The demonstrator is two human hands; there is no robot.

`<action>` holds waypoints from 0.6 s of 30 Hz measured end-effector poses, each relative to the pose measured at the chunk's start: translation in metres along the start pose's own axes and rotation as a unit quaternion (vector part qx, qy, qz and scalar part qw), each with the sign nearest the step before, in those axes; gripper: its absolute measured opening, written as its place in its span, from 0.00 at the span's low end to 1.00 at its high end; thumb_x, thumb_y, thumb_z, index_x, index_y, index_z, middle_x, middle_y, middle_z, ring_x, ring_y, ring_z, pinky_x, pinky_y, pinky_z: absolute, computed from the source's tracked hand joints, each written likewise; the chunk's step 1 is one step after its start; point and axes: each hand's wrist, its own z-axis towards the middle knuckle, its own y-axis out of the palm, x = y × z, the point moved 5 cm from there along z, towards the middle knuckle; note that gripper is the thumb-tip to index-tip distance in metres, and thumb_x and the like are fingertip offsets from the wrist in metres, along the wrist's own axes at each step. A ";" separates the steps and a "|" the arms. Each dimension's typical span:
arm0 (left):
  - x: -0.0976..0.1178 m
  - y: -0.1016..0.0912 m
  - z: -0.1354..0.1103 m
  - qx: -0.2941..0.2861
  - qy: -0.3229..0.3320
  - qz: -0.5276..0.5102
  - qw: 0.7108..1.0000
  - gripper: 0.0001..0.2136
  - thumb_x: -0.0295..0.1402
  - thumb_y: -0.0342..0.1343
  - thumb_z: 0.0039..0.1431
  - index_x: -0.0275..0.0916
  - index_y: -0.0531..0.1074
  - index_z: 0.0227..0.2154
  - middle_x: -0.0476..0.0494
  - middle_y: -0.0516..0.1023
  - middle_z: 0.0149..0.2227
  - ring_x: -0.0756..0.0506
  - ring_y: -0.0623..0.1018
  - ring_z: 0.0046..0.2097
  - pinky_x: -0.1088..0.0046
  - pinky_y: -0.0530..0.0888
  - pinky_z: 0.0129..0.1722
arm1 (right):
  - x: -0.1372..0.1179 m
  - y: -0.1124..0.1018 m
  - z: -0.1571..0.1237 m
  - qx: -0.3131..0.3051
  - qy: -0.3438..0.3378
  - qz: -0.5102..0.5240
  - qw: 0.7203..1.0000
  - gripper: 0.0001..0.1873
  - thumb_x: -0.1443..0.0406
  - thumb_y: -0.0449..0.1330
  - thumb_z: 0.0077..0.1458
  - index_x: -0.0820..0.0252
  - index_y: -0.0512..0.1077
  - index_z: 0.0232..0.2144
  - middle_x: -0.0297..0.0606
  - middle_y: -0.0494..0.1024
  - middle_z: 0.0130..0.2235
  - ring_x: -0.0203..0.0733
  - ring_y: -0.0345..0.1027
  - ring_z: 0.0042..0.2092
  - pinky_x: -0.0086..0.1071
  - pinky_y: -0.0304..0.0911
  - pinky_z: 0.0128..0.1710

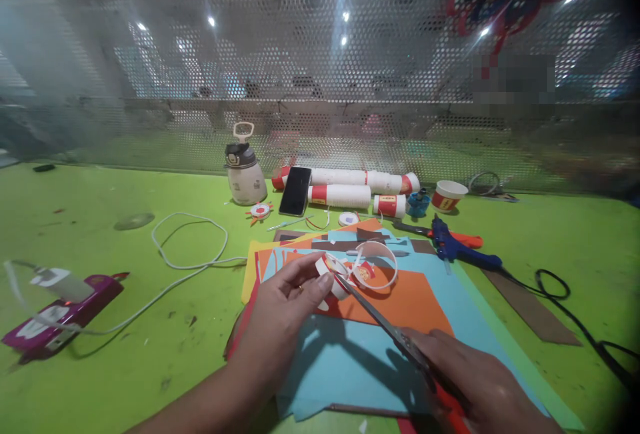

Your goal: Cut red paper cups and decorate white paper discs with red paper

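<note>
Between the thumb and fingers of my left hand (pixel 297 291) is a cut piece of a paper cup (pixel 327 266), white with red and yellow print. My right hand (pixel 467 367) is closed around the red handles of a pair of scissors (pixel 387 327). The scissor blades point up and left, and their tips touch or overlap the cup piece. A curled white ring (pixel 395 267), which looks like a cup rim, lies or hangs just right of it. Under both hands are an orange sheet (pixel 415 297) and a light blue sheet (pixel 320 361) of paper.
Behind the paper are a phone (pixel 295 191), stacked paper cups (pixel 343 195), a single cup (pixel 449 195) and a bottle (pixel 245 177). A blue glue gun (pixel 465 251) with a black cord lies right. A purple power strip (pixel 65 317) with a white cable sits left. A perforated screen (pixel 325 74) stands behind.
</note>
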 end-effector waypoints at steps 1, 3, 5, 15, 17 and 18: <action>0.001 0.000 0.000 0.007 0.000 0.002 1.000 0.16 0.37 0.65 0.53 0.38 0.76 0.44 0.41 0.80 0.40 0.44 0.78 0.40 0.66 0.73 0.43 | 0.000 0.000 0.000 -0.004 0.003 0.004 1.000 0.15 0.66 0.59 0.57 0.55 0.72 0.48 0.40 0.79 0.36 0.45 0.75 0.36 0.33 0.70 0.34; 0.001 -0.001 0.001 0.027 -0.001 0.004 1.000 0.16 0.36 0.67 0.50 0.38 0.76 0.42 0.41 0.81 0.38 0.44 0.78 0.39 0.68 0.73 0.41 | 0.000 0.001 0.001 -0.010 0.009 0.017 1.000 0.15 0.66 0.58 0.58 0.55 0.71 0.48 0.39 0.78 0.36 0.44 0.74 0.36 0.33 0.69 0.34; 0.002 -0.001 0.001 0.040 -0.001 0.003 0.999 0.17 0.35 0.69 0.48 0.38 0.77 0.41 0.42 0.82 0.38 0.45 0.79 0.40 0.69 0.74 0.41 | 0.002 0.002 0.000 -0.011 0.014 0.028 0.999 0.16 0.64 0.59 0.58 0.55 0.71 0.49 0.40 0.78 0.37 0.44 0.74 0.37 0.34 0.70 0.34; 0.002 -0.001 0.000 0.038 0.011 0.014 0.999 0.16 0.33 0.68 0.50 0.37 0.76 0.42 0.41 0.83 0.40 0.46 0.80 0.40 0.71 0.75 0.43 | -0.002 -0.008 0.000 0.053 -0.003 0.039 0.998 0.18 0.63 0.61 0.55 0.53 0.74 0.49 0.40 0.80 0.33 0.45 0.75 0.34 0.33 0.71 0.32; 0.003 0.000 0.000 0.034 0.013 0.017 0.999 0.16 0.33 0.67 0.50 0.37 0.76 0.42 0.41 0.83 0.40 0.46 0.80 0.40 0.71 0.75 0.44 | -0.003 -0.009 0.000 0.060 -0.004 0.041 0.997 0.17 0.62 0.61 0.55 0.53 0.75 0.48 0.40 0.80 0.33 0.46 0.75 0.33 0.33 0.71 0.31; 0.003 0.000 -0.001 0.033 0.015 0.018 0.999 0.16 0.33 0.67 0.50 0.37 0.76 0.42 0.41 0.83 0.40 0.46 0.81 0.40 0.71 0.75 0.44 | -0.003 -0.009 0.001 0.061 -0.005 0.041 0.997 0.17 0.62 0.61 0.55 0.53 0.75 0.48 0.40 0.80 0.33 0.46 0.75 0.33 0.33 0.71 0.31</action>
